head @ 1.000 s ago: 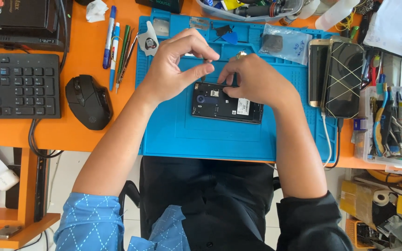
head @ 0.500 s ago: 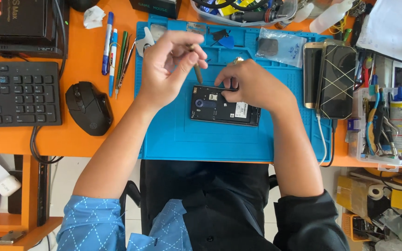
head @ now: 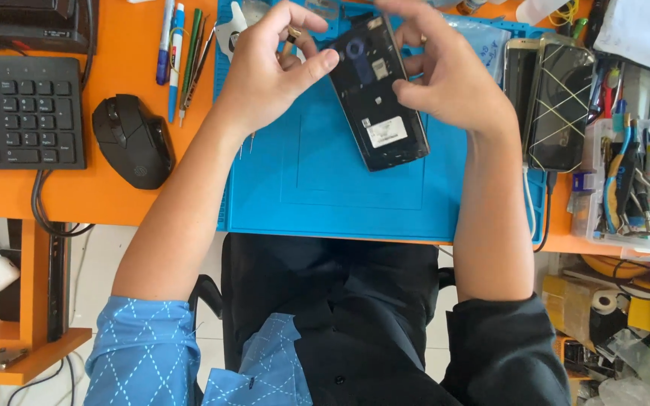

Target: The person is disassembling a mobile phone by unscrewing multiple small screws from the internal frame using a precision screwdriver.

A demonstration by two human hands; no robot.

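Both hands hold one opened phone body (head: 376,94), dark and flat, lifted a little above the blue work mat (head: 340,195) and tilted. The right hand (head: 453,83) is closed on its far long edge, fingers curled over the top end, and the thumb presses the near side. The left hand (head: 265,71) meets it at the opposite upper edge: its thumb lies on the frame, and its fingers pinch a small tool with a brass-coloured tip (head: 293,34) just above. So each grip is clamped, not apart.

I judge this body is light and stiff, but thin and fragile inside, because the bare parts and a white label (head: 385,131) face upward. Its smooth edges can slip. It seems safer to take it by the two long sides, below the present grip of the right hand, and not on the open inner face.

Left of the left grip, on the orange bench (head: 114,195), lie pens (head: 174,53), a black mouse (head: 133,139) and a keyboard (head: 20,120). Right of the right grip lie two more phones (head: 551,105).
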